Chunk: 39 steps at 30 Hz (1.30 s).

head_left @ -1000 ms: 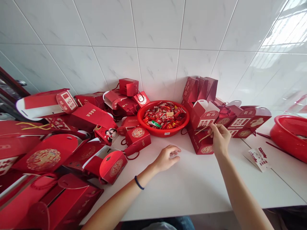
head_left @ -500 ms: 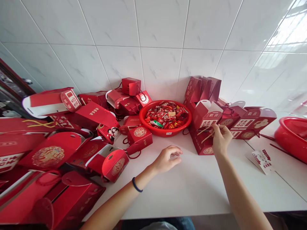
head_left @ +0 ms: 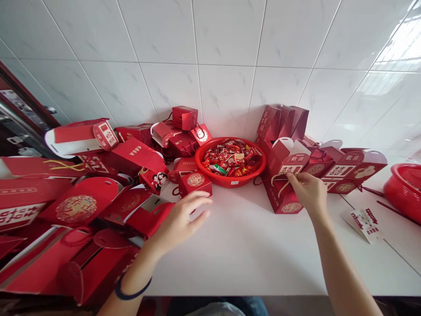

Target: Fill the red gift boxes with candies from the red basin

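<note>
My right hand [head_left: 309,193] pinches the twisted rope handle [head_left: 282,188] of a red gift box with a white double-happiness panel [head_left: 289,167]. That box sits on top of another red box with a round gold print [head_left: 285,202]. My left hand [head_left: 182,219] holds nothing, its fingers apart. It hovers over the table just in front of a small red box with a round gold emblem [head_left: 196,181], partly covering an open red box [head_left: 148,217] behind it.
A red plastic basin [head_left: 232,180] full of wrapped sweets stands at the wall. Many red gift boxes [head_left: 75,206] are heaped at left. More boxes [head_left: 355,169] line the right, beside a printed card [head_left: 366,224] and a red basket [head_left: 404,188] on the white table [head_left: 250,254].
My left hand has moved left, from the table's middle to the small boxes. My right hand stays at the double-happiness box, its rope handle now more bowed.
</note>
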Tool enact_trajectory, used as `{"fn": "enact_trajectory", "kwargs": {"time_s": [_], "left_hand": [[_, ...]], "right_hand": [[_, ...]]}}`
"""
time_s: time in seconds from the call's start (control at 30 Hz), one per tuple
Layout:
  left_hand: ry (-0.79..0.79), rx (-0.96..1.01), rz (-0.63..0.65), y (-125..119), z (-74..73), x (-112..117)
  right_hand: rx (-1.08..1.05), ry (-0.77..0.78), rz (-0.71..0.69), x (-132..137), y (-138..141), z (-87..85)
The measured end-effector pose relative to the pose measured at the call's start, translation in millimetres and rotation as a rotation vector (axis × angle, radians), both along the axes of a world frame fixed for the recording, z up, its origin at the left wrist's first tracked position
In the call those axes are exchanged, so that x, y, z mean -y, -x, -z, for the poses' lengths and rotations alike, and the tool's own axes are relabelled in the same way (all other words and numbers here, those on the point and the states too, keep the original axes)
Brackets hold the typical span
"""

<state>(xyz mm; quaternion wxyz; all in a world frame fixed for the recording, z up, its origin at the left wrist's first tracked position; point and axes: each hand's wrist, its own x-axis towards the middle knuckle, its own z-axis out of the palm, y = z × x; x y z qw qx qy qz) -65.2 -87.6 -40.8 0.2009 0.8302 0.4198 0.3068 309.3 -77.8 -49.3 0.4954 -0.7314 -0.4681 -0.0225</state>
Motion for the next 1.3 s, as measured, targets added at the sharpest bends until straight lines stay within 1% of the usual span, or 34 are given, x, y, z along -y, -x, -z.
{"fn": "enact_trajectory", "kwargs": {"time_s": [0.1,0.13,0.2,0.3,0.37,0.4,0.47,0.53,0.57,0.6,0.67,0.7,0.77,0.93,1.03,1.13,1.2,1.3], "left_hand": [[-0.117,-0.089,-0.174,27,-10.8,-6],[-0.136,-0.123,-0.226,34,-13.7,-8],[-0.114,-0.224,-0.317,42,-19.8,-14],[0.018,-0.456,-0.407,36,-30.1,-19],[0.098,-0.587,-0.412,22,-34.0,-21],[0.109,-0.612,-0.398,13,-33.7,-21],[0.057,-0.555,-0.355,-5,-27.1,-24],[-0.046,-0.409,-0.337,-20,-14.4,-28],[-0.054,-0.363,-0.362,-25,-7.2,-31],[-0.025,-0.348,-0.411,-29,-0.3,-35],[0.084,-0.362,-0.530,-33,10.4,-41],[0.135,-0.374,-0.575,-33,13.7,-44],[0.185,-0.382,-0.612,-30,17.1,-48],[0.134,-0.366,-0.563,-21,21.9,-49],[0.104,-0.312,-0.537,-15,29.7,-47],[0.014,-0.215,-0.503,-7,34.4,-42],[-0.086,-0.148,-0.450,-2,31.5,-36],[-0.248,-0.053,-0.340,0,17.1,-24]], "right_hand": [[0.098,0.003,0.063,5,-11,-5.0],[0.102,-0.014,0.090,7,-13,-6.8],[0.071,-0.072,0.131,12,-15,-11.5],[-0.020,-0.154,0.118,20,-10,-20.3],[-0.059,-0.182,0.088,26,-1,-24.7],[-0.065,-0.195,0.069,28,4,-25.8],[-0.056,-0.223,0.004,32,15,-24.8],[-0.035,-0.232,-0.120,36,25,-19.9],[-0.025,-0.216,-0.202,37,29,-16.4],[-0.018,-0.187,-0.284,38,33,-12.3],[-0.011,-0.103,-0.418,40,40,-3.6],[-0.008,-0.065,-0.464,42,42,0.6],[0.000,-0.015,-0.519,43,45,8.2],[0.013,0.041,-0.558,43,53,20.4],[0.004,0.043,-0.604,41,59,22.4],[-0.007,0.048,-0.651,38,64,20.8],[-0.022,0.056,-0.663,35,66,18.4],[-0.048,0.077,-0.693,29,70,14.4]]}}
